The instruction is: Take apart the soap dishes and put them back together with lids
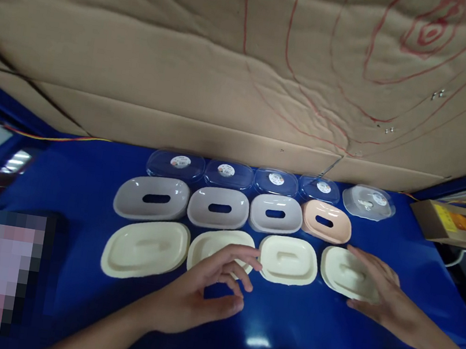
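Several cream oval pieces with a raised middle ridge lie in the front row. My left hand [202, 292] hovers in front of the second cream piece [204, 241], partly covering it, with fingers loosely curved, apart and holding nothing. The third cream piece [286, 270] lies just right of its fingertips. My right hand [390, 297] spans the rightmost cream piece [340, 263], fingers at its far edge and thumb at its near edge; whether they touch it I cannot tell. At the left end lies another cream piece [145, 249], away from both hands.
Behind are three grey slotted trays [256, 213] and a peach one [330, 230]. Farther back, clear lids [175, 169] with round stickers line the blue table [82, 187]. A cardboard wall [162, 88] rises behind. An open carton [448, 227] stands right; a pixelated patch covers the lower left.
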